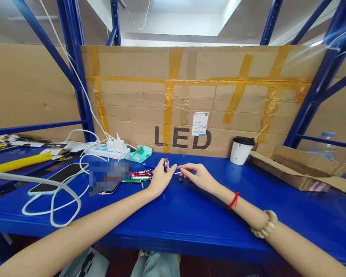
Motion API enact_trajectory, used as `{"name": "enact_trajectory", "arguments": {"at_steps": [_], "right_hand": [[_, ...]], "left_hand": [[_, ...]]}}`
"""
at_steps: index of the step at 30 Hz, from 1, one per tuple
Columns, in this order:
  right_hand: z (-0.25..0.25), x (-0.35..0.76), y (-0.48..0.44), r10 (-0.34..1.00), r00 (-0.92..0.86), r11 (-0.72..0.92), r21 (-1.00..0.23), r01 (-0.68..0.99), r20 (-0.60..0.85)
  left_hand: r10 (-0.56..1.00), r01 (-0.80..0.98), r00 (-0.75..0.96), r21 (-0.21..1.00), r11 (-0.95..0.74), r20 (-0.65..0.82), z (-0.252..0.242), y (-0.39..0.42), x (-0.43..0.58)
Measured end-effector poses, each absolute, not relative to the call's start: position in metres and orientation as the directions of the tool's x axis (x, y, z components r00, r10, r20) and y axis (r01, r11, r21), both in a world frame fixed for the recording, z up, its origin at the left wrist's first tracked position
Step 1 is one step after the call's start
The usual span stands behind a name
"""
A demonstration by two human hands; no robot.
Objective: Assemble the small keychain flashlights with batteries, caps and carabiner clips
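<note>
My left hand (160, 180) is closed around a dark purple piece with a shiny end (165, 164), which looks like part of a pen. Thumb and fingers of my right hand (200, 176) pinch a thin purple pen (177, 168) whose other end meets my left thumb. A whitish tip shows just under it. Small dark bits (180, 179) lie on the table below my right fingers, too small to name. Left of my left hand, several pens lie side by side: red pens (140, 173), a green pen (132, 180) and a blue pen (148, 166).
On the blue table (173, 223) are a phone (57, 179) with looping white cables, a power strip (106, 151), a teal packet (139, 153) and a blurred-out object. A lidded paper cup (241, 151) and an open cardboard box (294, 169) stand right. Taped cardboard (132, 104) closes the back.
</note>
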State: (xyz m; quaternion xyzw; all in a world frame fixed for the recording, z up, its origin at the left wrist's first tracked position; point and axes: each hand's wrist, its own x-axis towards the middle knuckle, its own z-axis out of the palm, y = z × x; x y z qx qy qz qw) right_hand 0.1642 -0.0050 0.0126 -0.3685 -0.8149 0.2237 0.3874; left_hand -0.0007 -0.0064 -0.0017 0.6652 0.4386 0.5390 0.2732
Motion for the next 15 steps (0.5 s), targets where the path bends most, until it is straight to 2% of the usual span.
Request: {"name": "enact_trajectory", "arguments": {"at_steps": [4, 8, 10, 15], "right_hand": [[0.0125, 0.1627, -0.0058, 0.808, -0.419, 0.575, -0.712, 0.404, 0.414], [0.0106, 0.1627, -0.0064, 0.776, -0.461, 0.617, -0.672, 0.410, 0.431], [0.0102, 0.1641, -0.0057, 0.736, -0.498, 0.671, -0.593, 0.445, 0.459], [0.0144, 0.1692, -0.0064, 0.587, -0.680, 0.809, -0.289, 0.512, 0.440]], "left_hand": [[0.871, 0.283, 0.062, 0.828, -0.484, 0.488, -0.0019, -0.0070, -0.0011], [0.853, 0.302, 0.076, 0.804, -0.513, 0.516, -0.0017, -0.0075, -0.0012], [0.849, 0.306, 0.098, 0.796, -0.523, 0.520, -0.0024, -0.0072, -0.0011], [0.860, 0.254, 0.154, 0.821, -0.511, 0.487, -0.0058, -0.0053, -0.0005]]}}
